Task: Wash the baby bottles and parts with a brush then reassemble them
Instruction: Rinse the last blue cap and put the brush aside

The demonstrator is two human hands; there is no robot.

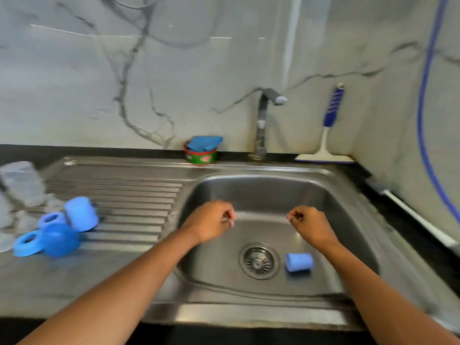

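1. One blue cap (298, 262) lies on its side in the sink (249, 317), just right of the drain (258, 260).
2. More blue caps and rings (61, 240) lie together on the left drainboard, with blurred clear bottles (22, 183) beyond them.
3. The left hand (211, 221) and the right hand (310, 224) hover above the basin, apart; each grip is narrow, fingers curled, nothing visible inside.
4. The tap (261, 125) stands at the far side.

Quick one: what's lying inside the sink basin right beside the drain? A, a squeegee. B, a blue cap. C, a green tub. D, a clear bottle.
B: the blue cap lies on its side on the floor of the sink basin, just right of the drain.
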